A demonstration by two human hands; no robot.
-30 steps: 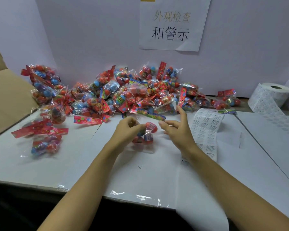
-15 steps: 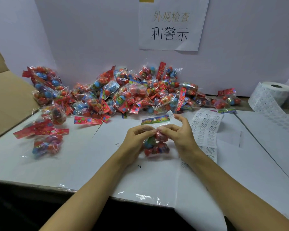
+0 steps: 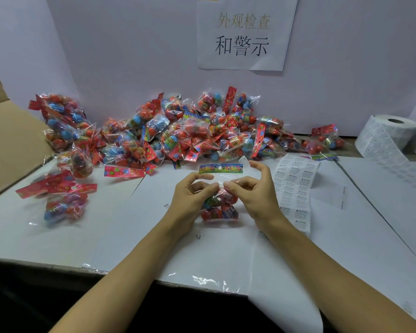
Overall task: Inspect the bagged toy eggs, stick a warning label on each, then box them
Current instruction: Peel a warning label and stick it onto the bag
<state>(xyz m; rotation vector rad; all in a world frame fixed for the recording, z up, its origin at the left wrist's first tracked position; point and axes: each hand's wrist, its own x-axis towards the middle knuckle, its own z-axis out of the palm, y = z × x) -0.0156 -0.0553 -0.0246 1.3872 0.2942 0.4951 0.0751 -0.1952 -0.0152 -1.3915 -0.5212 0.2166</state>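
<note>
Left hand (image 3: 190, 200) and right hand (image 3: 255, 195) pinch one bagged toy egg pack (image 3: 220, 205), fingers clamped on it, above the desk (image 3: 130, 236).

A paper sign (image 3: 245, 34) with Chinese writing hangs on the wall (image 3: 120, 49) behind my tabletop (image 3: 370, 236). Loose white paper sheets (image 3: 283, 284) overhang the tabletop's near edge.
</note>
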